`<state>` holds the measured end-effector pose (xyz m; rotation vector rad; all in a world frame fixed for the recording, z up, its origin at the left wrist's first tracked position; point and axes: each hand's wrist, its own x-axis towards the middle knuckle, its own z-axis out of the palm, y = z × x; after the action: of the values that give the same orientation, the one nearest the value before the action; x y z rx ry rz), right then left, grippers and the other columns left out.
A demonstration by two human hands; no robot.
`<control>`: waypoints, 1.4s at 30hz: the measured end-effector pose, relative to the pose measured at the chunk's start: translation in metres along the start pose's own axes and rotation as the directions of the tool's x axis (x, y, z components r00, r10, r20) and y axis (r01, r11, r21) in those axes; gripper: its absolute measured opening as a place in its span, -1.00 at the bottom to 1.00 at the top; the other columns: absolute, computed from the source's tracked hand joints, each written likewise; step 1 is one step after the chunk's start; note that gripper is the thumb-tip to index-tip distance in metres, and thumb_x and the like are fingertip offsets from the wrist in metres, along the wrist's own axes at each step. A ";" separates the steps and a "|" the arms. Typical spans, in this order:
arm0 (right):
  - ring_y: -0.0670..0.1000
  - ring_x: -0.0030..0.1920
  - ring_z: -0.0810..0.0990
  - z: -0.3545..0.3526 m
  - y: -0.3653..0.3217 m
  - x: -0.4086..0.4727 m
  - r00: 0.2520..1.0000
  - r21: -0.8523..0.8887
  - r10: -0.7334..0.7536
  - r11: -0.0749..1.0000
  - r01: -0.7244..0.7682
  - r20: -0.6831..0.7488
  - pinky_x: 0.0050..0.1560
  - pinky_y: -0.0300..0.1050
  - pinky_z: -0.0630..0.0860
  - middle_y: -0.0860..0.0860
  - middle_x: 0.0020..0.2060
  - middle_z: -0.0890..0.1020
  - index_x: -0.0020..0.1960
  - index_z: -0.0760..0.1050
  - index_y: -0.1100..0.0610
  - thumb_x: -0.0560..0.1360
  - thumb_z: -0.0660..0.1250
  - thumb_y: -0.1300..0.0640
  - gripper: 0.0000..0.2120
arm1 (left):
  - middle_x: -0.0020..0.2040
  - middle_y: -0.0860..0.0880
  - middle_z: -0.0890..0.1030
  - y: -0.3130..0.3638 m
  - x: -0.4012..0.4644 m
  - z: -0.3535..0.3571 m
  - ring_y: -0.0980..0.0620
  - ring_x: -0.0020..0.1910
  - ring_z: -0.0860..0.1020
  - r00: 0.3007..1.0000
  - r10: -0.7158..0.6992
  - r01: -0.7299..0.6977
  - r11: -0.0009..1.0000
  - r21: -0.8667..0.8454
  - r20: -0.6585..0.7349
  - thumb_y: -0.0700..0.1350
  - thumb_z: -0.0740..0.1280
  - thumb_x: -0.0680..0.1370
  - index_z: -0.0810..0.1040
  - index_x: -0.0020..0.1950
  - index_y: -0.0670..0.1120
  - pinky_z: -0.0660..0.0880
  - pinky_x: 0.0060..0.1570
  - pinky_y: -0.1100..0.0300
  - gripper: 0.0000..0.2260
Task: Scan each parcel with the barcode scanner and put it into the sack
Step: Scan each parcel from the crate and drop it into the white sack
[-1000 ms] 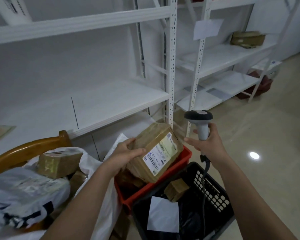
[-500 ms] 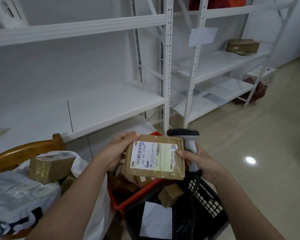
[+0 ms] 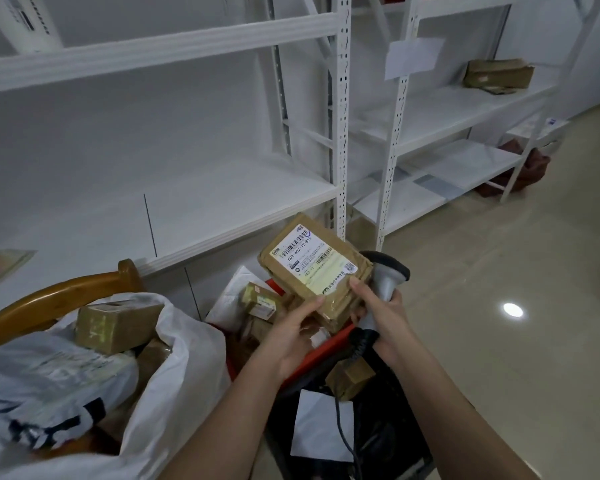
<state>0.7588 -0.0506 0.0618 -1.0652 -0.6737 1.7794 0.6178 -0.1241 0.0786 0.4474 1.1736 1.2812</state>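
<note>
Parcel [image 3: 315, 268]: brown, tape-wrapped, white barcode label facing up, tilted.

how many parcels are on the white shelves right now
1: a brown parcel lies on the far right rack's upper shelf. The reddish bundle beneath that rack sits on the floor, and it is unclear whether it is a parcel.

White sack [image 3: 187, 344] mouth gapes left, a brown box [image 3: 116, 325] filling its middle.
</note>
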 end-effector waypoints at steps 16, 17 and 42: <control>0.05 -0.29 0.57 0.005 -0.050 -0.023 0.988 -0.371 0.148 0.916 -0.149 -0.031 -0.26 -0.09 0.64 0.17 -0.04 0.56 0.28 0.46 0.19 0.61 0.28 -0.08 -0.60 | 0.17 0.02 0.64 -0.001 0.012 -0.056 -0.01 0.03 0.67 0.948 0.108 -0.052 0.980 0.191 -0.299 -0.10 0.62 0.29 0.24 0.51 0.20 0.60 0.07 -0.08 -0.11; 0.04 -0.31 0.56 0.007 -0.057 -0.028 0.991 -0.413 0.137 0.902 -0.123 0.003 -0.25 -0.09 0.64 0.20 -0.04 0.55 0.29 0.47 0.21 0.61 0.29 -0.06 -0.60 | 0.19 -0.01 0.63 -0.002 0.011 -0.060 -0.02 0.02 0.67 0.942 0.100 -0.035 0.979 0.201 -0.319 -0.06 0.64 0.23 0.25 0.51 0.20 0.61 0.04 -0.04 -0.07; -0.03 -0.43 0.45 0.036 -0.111 -0.091 0.975 -0.433 0.014 0.897 0.086 0.222 -0.18 -0.02 0.64 0.17 0.04 0.56 0.24 0.47 0.17 0.65 0.24 -0.04 -0.69 | 0.18 -0.01 0.60 -0.013 0.009 -0.082 -0.01 0.04 0.63 0.858 0.165 -0.083 0.979 0.187 -0.486 -0.09 0.60 0.32 0.27 0.51 0.14 0.61 0.01 0.05 -0.16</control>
<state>0.7927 -0.0858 0.2020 -1.1460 -1.2735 1.7700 0.5530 -0.1471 0.0312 0.3158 1.7187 1.4713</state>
